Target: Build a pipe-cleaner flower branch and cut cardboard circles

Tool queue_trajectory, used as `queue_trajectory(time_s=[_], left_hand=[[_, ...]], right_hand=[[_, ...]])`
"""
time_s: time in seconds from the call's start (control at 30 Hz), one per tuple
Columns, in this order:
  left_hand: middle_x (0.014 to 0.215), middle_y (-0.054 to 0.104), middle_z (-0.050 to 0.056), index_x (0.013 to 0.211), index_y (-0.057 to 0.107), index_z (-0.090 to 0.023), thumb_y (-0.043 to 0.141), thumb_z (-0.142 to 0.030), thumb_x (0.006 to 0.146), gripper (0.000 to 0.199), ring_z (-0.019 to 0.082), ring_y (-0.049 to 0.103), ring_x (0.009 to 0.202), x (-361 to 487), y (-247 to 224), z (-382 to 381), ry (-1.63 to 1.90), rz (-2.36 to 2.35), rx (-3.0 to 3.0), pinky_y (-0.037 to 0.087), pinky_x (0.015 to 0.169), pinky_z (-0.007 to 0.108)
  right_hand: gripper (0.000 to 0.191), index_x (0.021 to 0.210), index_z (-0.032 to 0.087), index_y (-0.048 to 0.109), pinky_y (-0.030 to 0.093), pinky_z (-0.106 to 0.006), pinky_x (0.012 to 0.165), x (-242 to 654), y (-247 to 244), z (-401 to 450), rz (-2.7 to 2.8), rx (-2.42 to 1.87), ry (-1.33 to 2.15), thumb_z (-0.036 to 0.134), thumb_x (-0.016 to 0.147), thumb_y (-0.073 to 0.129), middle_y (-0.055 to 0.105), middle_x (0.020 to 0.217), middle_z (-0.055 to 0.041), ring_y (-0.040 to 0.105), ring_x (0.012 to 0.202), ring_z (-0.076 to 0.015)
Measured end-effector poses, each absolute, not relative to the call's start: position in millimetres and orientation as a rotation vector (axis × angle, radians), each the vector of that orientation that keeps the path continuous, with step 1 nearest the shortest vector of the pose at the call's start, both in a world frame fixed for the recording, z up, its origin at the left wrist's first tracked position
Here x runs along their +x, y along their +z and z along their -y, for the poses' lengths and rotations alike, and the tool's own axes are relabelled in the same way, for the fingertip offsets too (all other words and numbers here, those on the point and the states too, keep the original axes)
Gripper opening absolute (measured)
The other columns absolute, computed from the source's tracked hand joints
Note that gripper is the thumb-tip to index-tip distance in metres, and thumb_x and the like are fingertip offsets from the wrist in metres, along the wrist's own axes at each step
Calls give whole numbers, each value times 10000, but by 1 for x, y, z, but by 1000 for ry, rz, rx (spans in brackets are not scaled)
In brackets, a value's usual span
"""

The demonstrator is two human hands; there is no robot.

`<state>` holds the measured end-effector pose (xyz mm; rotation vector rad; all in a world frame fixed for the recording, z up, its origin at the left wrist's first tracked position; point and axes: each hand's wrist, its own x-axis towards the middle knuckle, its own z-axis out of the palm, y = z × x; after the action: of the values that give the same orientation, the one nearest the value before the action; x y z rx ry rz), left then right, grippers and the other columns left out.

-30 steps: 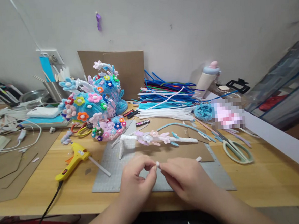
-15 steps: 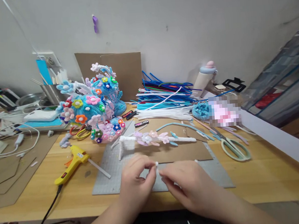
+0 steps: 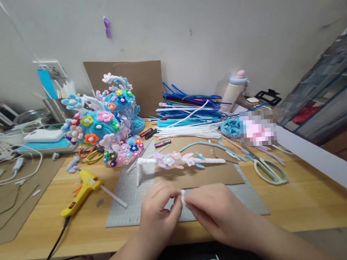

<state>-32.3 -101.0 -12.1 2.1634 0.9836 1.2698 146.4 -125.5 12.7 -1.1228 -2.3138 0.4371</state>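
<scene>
Pinching a white piece [image 3: 182, 196] between the fingertips of left hand [image 3: 159, 207] and right hand [image 3: 217, 206], with each grip nearly closed. Holding it above the mat [image 3: 123, 218], near the flowered stem [image 3: 179, 161]. Probably handling light, soft and bendable, so calling for a delicate hold near its ends. Being mostly covered by fingers; leaving its full shape unclear.

one pinched white piece [image 3: 182, 197], one glue gun [image 3: 87, 184], one bottle [image 3: 234, 94]
</scene>
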Motion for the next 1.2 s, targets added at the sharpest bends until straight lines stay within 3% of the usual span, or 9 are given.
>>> queue_trajectory(time_s=[0.13, 0.4, 0.53, 0.7, 0.9, 1.03, 1.2], left_hand=[[716, 632, 15, 771, 602, -183, 555, -67, 800, 128, 139, 586, 691, -32, -7, 103, 1236, -910, 2171, 461, 646, 258], [703, 624, 15, 771, 605, -184, 561, -81, 804, 117, 146, 579, 683, -30, -11, 100, 1245, -1022, 2151, 450, 639, 268], [712, 626, 22, 757, 602, -182, 553, -65, 793, 132, 149, 578, 695, -29, -10, 101, 1171, -911, 2211, 449, 643, 266], [667, 612, 3, 716, 592, -181, 560, -85, 794, 128, 132, 576, 649, -30, -5, 102, 1181, -904, 2073, 449, 616, 248], [714, 650, -11, 751, 624, -192, 596, -130, 815, 94, 122, 604, 683, -30, -9, 100, 1274, -1040, 1931, 460, 648, 237], [703, 643, -13, 728, 632, -191, 615, -156, 815, 95, 119, 598, 678, -28, -15, 97, 1297, -1039, 1841, 460, 654, 234], [675, 625, 2, 689, 614, -174, 610, -174, 795, 106, 133, 591, 661, -28, -19, 98, 1169, -997, 1688, 473, 627, 245]], right_hand=[[146, 880, 199, 602, 411, -221, 628, 148, 11, 117, 2052, -1167, 568, 187, 911, 459, 672, 783, -4, 601, 697, -115], [183, 749, 190, 547, 292, -284, 517, 147, 15, 128, 2461, -1138, 286, 143, 867, 415, 596, 663, -18, 500, 573, -146], [133, 841, 194, 581, 370, -242, 582, 150, 17, 123, 2131, -1190, 468, 184, 897, 460, 637, 719, -3, 560, 637, -123], [173, 755, 197, 582, 377, -214, 581, 149, 7, 119, 2021, -1243, 716, 181, 897, 485, 607, 671, 21, 551, 627, -104], [186, 865, 187, 593, 370, -251, 607, 141, 0, 131, 2035, -1153, 614, 157, 915, 416, 603, 738, -19, 529, 660, -128], [212, 812, 179, 592, 334, -250, 563, 139, -6, 131, 2041, -1138, 531, 153, 917, 409, 509, 644, 1, 469, 607, -121], [215, 819, 178, 612, 364, -250, 595, 142, -13, 129, 2049, -1074, 545, 146, 914, 421, 560, 718, -23, 498, 661, -126]])
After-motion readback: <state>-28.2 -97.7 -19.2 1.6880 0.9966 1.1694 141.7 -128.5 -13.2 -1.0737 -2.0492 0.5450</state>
